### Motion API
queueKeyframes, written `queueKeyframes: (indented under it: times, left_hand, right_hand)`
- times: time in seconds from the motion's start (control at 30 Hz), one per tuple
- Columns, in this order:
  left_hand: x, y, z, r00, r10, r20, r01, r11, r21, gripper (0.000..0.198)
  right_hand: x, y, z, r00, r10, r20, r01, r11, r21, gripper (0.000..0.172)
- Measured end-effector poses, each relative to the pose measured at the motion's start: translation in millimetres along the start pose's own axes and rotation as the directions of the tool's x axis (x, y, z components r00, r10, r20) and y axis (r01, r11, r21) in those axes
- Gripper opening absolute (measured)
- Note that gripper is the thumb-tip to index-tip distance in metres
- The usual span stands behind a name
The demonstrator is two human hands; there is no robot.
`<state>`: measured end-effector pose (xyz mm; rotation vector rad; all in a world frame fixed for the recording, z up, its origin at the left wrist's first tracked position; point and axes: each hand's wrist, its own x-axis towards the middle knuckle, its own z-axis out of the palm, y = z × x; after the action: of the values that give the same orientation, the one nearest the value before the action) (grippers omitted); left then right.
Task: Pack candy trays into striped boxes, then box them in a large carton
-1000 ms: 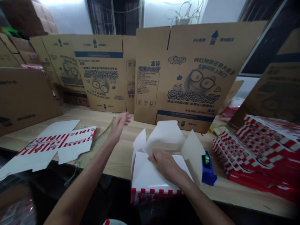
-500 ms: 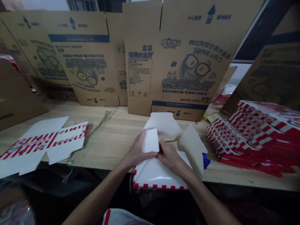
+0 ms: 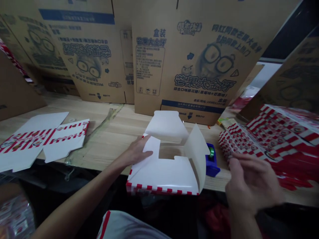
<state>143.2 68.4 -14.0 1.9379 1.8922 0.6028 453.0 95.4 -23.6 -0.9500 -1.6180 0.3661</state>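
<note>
A white carton with red-striped edges [image 3: 164, 174] lies at the table's front edge, its flaps raised around an opening in the top. My left hand [image 3: 138, 152] grips the carton's left side, thumb on the white flap and fingers behind it. My right hand [image 3: 251, 184], slightly blurred, is in the air to the right of the carton, in front of the red-and-white striped stack [image 3: 279, 142]. Its fingers are loosely bent, with nothing visible in them. A blue tape dispenser [image 3: 212, 164] with a green roll shows just behind the carton's right flap.
Unfolded striped box blanks [image 3: 45, 139] lie on the left of the wooden table [image 3: 109, 132]. Large printed cardboard boxes [image 3: 199, 63] stand along the back. Plastic-wrapped goods [image 3: 17, 215] are low at the left.
My right hand has left the carton's opening and moved right toward the striped stack. My left hand stays on the carton. The view has tipped down, and more of the blue dispenser shows.
</note>
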Motion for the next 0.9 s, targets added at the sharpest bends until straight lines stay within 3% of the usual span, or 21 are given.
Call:
queueKeyframes:
  times: [0.03,0.1,0.2,0.27,0.47,0.63,0.77,0.83,0.9]
  left_hand:
    - [1.4,0.9,-1.3,1.000,-0.008,0.019,0.007,1.000,0.027,0.054]
    - [4.0,3.4,-1.9,0.999,-0.005,0.049,0.002,0.997,0.072,0.055]
    - [6.4,6.3,0.4,0.997,-0.025,0.071,0.014,0.987,0.159,0.052]
    - [6.5,7.5,2.0,0.995,-0.058,0.080,0.038,0.973,0.230,0.052]
    - [2.7,14.9,2.1,0.989,-0.088,0.117,0.039,0.930,0.367,0.046]
    - [-1.4,16.2,3.1,0.991,-0.047,0.128,0.006,0.953,0.303,0.048]
    - [-3.0,5.5,0.3,0.995,-0.049,0.083,0.031,0.977,0.210,0.057]
    - [-3.6,-0.1,-1.4,0.998,-0.040,0.052,0.031,0.987,0.157,0.059]
    - [-4.4,-3.0,-1.8,0.999,-0.007,0.036,0.003,0.994,0.106,0.059]
  right_hand:
    - [5.6,12.5,0.2,0.999,0.051,-0.014,-0.050,0.998,0.023,0.045]
    - [15.7,31.7,11.6,0.983,0.136,0.123,-0.152,0.980,0.129,0.068]
    - [22.2,41.4,41.9,0.878,0.189,0.440,-0.324,0.911,0.255,0.092]
    - [21.4,38.1,59.3,0.826,0.214,0.522,-0.364,0.909,0.203,0.100]
    - [18.7,19.0,72.8,0.775,0.230,0.588,-0.154,0.972,-0.178,0.112]
    - [8.5,2.4,71.7,0.715,0.226,0.662,-0.056,0.962,-0.268,0.114]
    - [4.5,7.9,67.4,0.780,0.227,0.583,-0.254,0.966,-0.036,0.108]
    - [16.8,14.6,63.8,0.827,0.273,0.492,-0.390,0.908,0.151,0.094]
    - [42.3,18.1,62.7,0.836,0.331,0.438,-0.480,0.828,0.290,0.077]
